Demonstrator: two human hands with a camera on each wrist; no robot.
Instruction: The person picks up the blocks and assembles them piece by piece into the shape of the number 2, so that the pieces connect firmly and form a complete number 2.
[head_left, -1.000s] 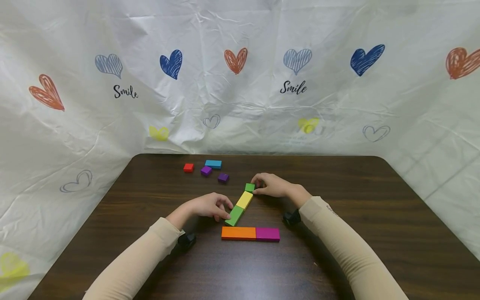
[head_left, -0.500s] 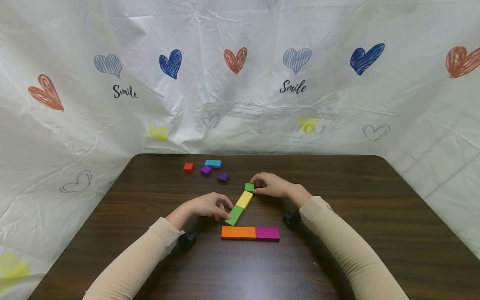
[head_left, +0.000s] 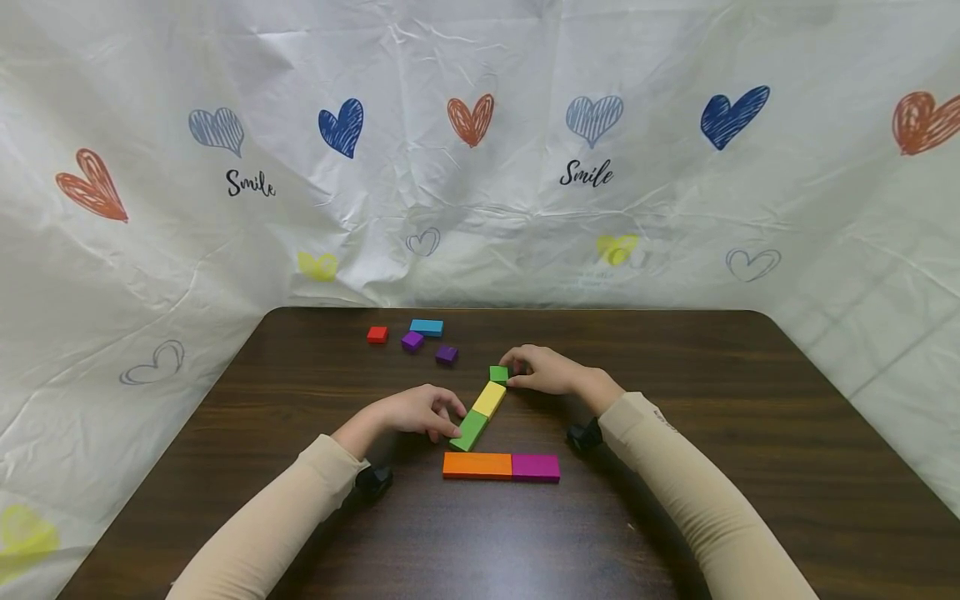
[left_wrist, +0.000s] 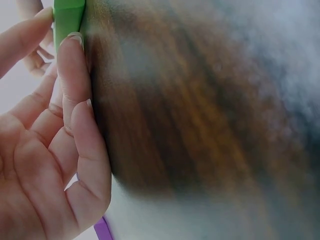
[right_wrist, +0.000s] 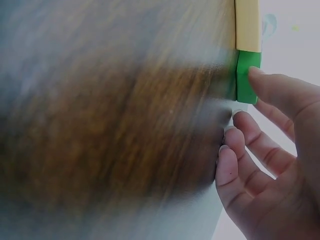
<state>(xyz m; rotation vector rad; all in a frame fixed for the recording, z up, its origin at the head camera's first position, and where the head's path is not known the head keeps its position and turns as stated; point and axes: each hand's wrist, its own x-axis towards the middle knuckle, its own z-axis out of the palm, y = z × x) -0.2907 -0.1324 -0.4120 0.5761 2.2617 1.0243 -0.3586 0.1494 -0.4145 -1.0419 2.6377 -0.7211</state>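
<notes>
Here in the head view, the left hand (head_left: 412,410) grips the long green block (head_left: 468,431), thumb at its near end and fingers along its left side, a narrow hold. Above it, the right hand (head_left: 546,371) pinches the small green block (head_left: 498,374) from the right, thumb and finger close together. Between the two greens sits the yellow block (head_left: 490,400), touching both, so the three make a slanting line across the dark wooden table (head_left: 480,542). Just below that line, and apart from it, the orange block (head_left: 477,466) and the magenta block (head_left: 536,467) lie end to end. Up at the far left, a loose group: red block (head_left: 377,335), blue block (head_left: 427,327), purple block (head_left: 412,341), dark purple block (head_left: 447,356). Behind it all hangs a white sheet (head_left: 525,283) printed with hearts. Over to the left wrist view: thumb against the long green block at the top edge, another fingertip at its lower end, the remaining fingers gently bent. And the right wrist view: the thumb presses the small green block, which butts against the yellow one, while the other fingers curl loosely below.
</notes>
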